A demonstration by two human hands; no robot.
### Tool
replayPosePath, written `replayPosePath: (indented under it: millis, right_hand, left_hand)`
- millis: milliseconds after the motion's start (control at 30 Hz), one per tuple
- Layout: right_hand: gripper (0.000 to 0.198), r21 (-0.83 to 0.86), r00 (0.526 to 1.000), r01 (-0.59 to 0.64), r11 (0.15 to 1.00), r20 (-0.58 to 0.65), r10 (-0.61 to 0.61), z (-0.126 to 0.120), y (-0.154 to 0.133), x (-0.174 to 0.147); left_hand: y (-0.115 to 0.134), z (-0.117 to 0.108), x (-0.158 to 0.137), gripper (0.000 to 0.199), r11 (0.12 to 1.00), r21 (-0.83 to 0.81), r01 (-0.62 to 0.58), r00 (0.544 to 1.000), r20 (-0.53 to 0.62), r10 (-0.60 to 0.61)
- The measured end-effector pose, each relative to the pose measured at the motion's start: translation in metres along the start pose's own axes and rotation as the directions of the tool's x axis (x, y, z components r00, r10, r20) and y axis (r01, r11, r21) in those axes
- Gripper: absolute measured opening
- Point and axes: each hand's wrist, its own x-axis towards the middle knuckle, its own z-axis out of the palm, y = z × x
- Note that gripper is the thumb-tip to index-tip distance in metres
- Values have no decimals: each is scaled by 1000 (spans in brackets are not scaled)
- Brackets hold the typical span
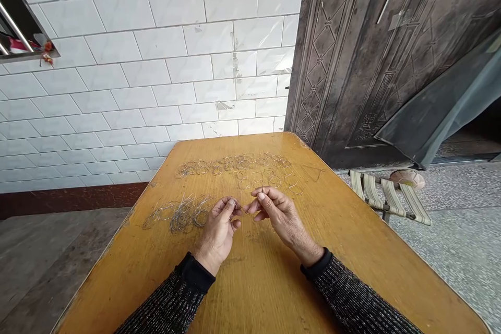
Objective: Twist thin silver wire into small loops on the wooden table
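Observation:
Over the middle of the wooden table [258, 282], my left hand [216, 235] and my right hand [285, 220] are held close together, each with thumb and forefinger pinched. A thin wire [243, 210] shows faintly between the fingertips; most of it is hidden by the fingers. Just left of my left hand lies a heap of loosely coiled thin wires [182, 216] with loose ends sticking up. Beyond both hands, wires bent into rounded loops [235, 163] lie in a row, with several more wire loops [270, 178] in front of them.
A wire bent roughly into a triangle [313, 172] lies near the table's right edge. Behind stands a white tiled wall [156, 62], with a dark carved door [352, 62] to the right. A stool with striped webbing [387, 195] stands beside the table.

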Motion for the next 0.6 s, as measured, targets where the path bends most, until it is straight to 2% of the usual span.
replayPosePath:
  millis: [167, 333, 600]
  right_hand:
    - [23, 133, 999, -46, 990, -22, 50, 0, 4, 1]
    - [24, 281, 983, -133, 950, -84, 162, 0, 12, 4]
    - [40, 197, 973, -182, 963, -107, 206, -1, 8, 4]
  left_hand:
    - [2, 3, -3, 23, 994, -104, 41, 999, 28, -38]
    - [3, 3, -2, 21, 991, -108, 82, 990, 119, -69]
    - [3, 2, -2, 20, 991, -25, 133, 963, 238, -123]
